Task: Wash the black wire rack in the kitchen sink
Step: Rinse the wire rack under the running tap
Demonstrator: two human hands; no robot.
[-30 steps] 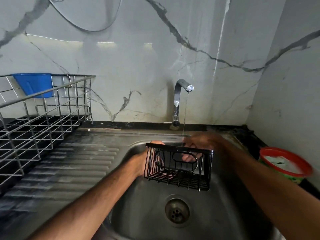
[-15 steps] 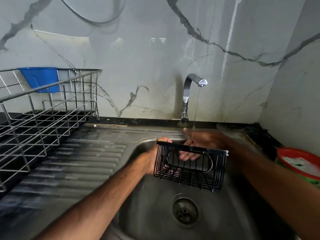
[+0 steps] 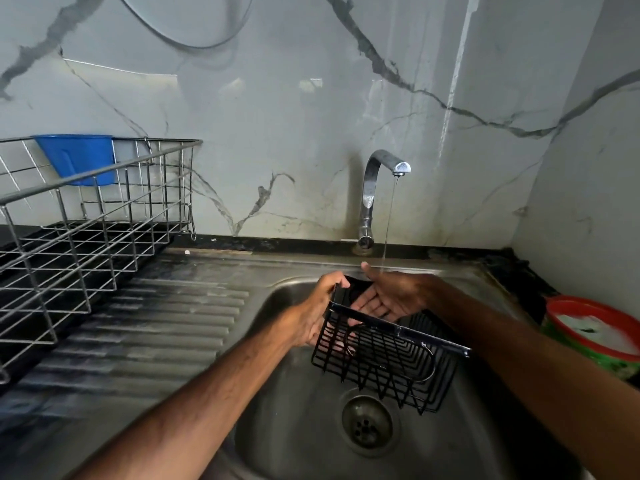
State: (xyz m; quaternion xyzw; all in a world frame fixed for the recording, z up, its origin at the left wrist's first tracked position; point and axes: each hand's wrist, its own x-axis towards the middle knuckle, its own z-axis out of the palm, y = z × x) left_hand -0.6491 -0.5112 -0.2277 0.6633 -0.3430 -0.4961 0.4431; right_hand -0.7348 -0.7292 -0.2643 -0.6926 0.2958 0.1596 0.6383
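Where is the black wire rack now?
Head view, centre-right: the black wire rack is tilted over the sink, above the drain, its left end gripped by the left hand, below the tap.

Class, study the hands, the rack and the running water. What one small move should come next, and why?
Probably slide the black wire rack under the water stream. The left hand grips its left end, tilted above the sink, but the thin stream lands on the open right hand, so most wires look missed.

The left grip [image 3: 317, 308] is curled tight, thumb on top, while the right grip [image 3: 393, 297] lies flat, palm up.
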